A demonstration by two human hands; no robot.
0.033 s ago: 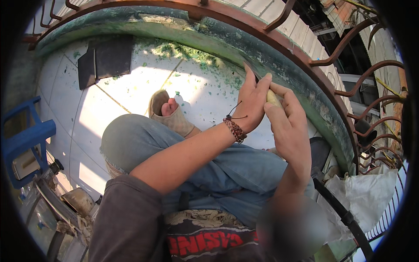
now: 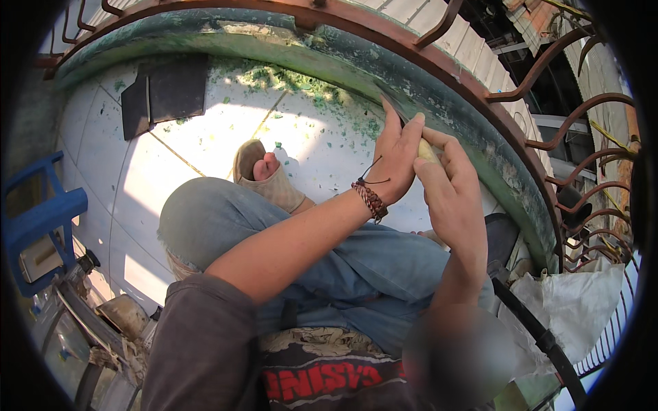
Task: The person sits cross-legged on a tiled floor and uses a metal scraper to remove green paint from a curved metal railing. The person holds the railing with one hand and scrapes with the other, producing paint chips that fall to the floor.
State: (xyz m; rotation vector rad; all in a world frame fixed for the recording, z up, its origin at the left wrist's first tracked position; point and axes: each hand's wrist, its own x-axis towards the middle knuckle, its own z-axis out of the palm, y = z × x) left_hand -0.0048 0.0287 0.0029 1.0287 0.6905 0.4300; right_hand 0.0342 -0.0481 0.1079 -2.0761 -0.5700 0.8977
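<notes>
Both my hands are together on a scraper (image 2: pixel 426 151) with a pale yellowish handle. Its thin metal blade reaches forward to the low curved wall (image 2: pixel 329 63), whose green paint is worn and flaking. My right hand (image 2: pixel 454 188) is closed round the handle. From the other side, my left hand (image 2: pixel 397 156) holds the front of the tool, thumb up and forefinger stretched along the blade. Much of the blade is hidden behind the left fingers. Beaded bracelets (image 2: pixel 370 201) circle my left wrist.
Green paint flakes (image 2: pixel 301 83) litter the white tiled floor (image 2: pixel 226 113) along the wall. A dark flat panel (image 2: pixel 175 89) lies at the far left. A blue plastic stool (image 2: pixel 44 212) stands left. Rusty curved railing (image 2: pixel 576 127) tops the wall; a whitish sack (image 2: pixel 582 301) lies right.
</notes>
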